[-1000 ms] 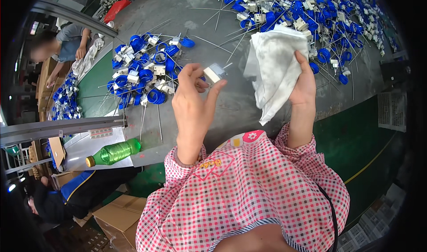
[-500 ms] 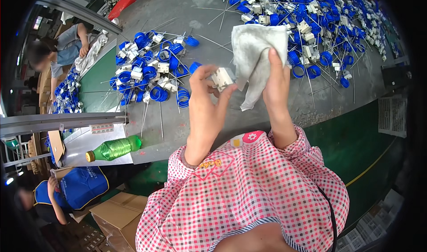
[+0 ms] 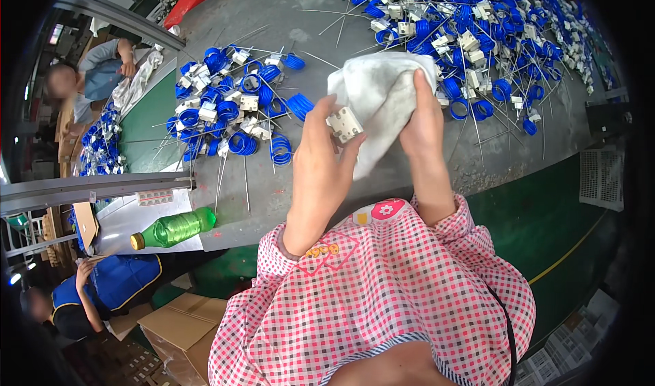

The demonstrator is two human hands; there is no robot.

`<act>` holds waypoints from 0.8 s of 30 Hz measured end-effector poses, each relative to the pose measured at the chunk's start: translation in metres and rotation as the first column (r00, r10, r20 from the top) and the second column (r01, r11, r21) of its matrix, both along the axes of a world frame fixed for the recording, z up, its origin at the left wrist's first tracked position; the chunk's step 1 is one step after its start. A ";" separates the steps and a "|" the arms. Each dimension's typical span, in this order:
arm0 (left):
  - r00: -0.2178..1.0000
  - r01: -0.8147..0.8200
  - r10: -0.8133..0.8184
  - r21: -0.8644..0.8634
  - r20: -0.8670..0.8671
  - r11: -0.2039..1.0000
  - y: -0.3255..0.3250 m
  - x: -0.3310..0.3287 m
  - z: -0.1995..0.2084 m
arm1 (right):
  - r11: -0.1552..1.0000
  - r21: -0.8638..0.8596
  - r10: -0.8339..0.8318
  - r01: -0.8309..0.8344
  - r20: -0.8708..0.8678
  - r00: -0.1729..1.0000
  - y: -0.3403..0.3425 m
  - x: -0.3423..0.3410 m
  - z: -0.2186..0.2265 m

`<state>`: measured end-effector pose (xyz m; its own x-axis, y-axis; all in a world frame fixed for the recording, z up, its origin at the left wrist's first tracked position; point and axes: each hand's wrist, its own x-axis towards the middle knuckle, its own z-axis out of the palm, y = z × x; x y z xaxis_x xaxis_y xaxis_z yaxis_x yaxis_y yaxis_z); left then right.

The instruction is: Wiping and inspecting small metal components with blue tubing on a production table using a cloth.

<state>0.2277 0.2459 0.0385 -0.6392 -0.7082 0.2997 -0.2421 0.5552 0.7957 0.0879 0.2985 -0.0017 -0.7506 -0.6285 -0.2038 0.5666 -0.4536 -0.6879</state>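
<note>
My left hand (image 3: 317, 157) pinches a capillary thermostat by its white block body (image 3: 345, 125), with small slots facing up. Its blue coil (image 3: 299, 106) sticks out at the left of my fingers. In my right hand (image 3: 421, 123) is a white cloth (image 3: 375, 79) with greyish smudges, folded and gripped with the thumb on top. The cloth's left side hangs right beside the white body; whether they touch is hard to tell. Left of my left hand lies a smaller pile of such thermostats (image 3: 228, 103), with blue coils and thin metal rods. A larger thermostat pile (image 3: 471, 41) spreads at the far right.
The grey table (image 3: 286, 188) carries both piles. A green bottle (image 3: 176, 228) lies on its side near the left front edge, below a metal bar (image 3: 102, 185). Open cardboard box (image 3: 183, 324) stands lower left. Two people sit at the left, one in a blue vest (image 3: 126, 284).
The cloth has swung left and down, closer to the thermostat, and bunched differently. My left hand has turned the thermostat slightly, showing more of its slotted face and coil.
</note>
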 end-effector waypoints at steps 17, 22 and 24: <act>0.989 -0.099 0.112 0.127 -0.096 0.987 0.012 -0.013 0.000 | 0.958 0.164 0.043 0.236 -0.894 0.445 0.035 0.051 0.008; 0.979 -0.107 0.089 -0.092 -0.185 0.990 -0.004 -0.007 -0.005 | 0.946 0.264 -0.079 0.189 -0.375 0.924 0.042 0.048 -0.031; 0.921 -0.076 0.137 0.177 -0.365 0.981 -0.010 0.007 -0.006 | 0.891 0.413 -0.018 0.190 -0.386 0.922 0.047 0.030 -0.009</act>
<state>0.2352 0.2358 0.0322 -0.4200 -0.8233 0.3817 0.0396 0.4036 0.9141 0.1182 0.3459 -0.0105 -0.8805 -0.4534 -0.1382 0.2052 -0.1017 -0.9734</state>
